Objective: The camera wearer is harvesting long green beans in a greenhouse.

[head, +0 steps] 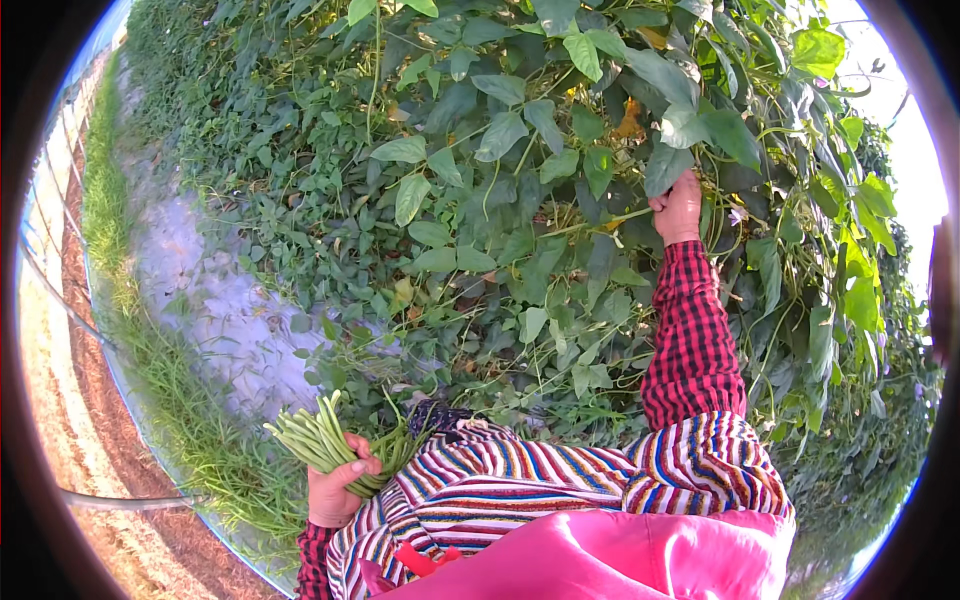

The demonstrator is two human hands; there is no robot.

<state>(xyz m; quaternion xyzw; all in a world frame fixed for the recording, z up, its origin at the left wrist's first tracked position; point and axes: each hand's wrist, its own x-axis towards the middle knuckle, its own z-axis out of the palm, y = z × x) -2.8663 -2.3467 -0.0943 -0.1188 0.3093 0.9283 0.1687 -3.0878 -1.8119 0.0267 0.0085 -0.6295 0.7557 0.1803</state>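
My left hand (341,480) is closed around a thick bundle of long green bean pods (322,435), held low beside my striped top. Their pale ends fan out to the upper left, and the other ends trail against the clothing. My right hand (679,206) reaches up into the climbing bean vines (517,142). Its fingers are bent at the edge of a broad leaf (667,169) that partly covers them. A thin stem runs to the fingers from the left; whether they grip it or a pod I cannot tell.
Dense foliage with a pale purple flower (737,215) surrounds the right forearm. Low creeping vines (315,195) spread over pale ground (240,330) at left. Beyond lie a grass strip (180,405), a curved metal pipe (131,501) and brown soil. Pink cloth (585,559) fills the bottom.
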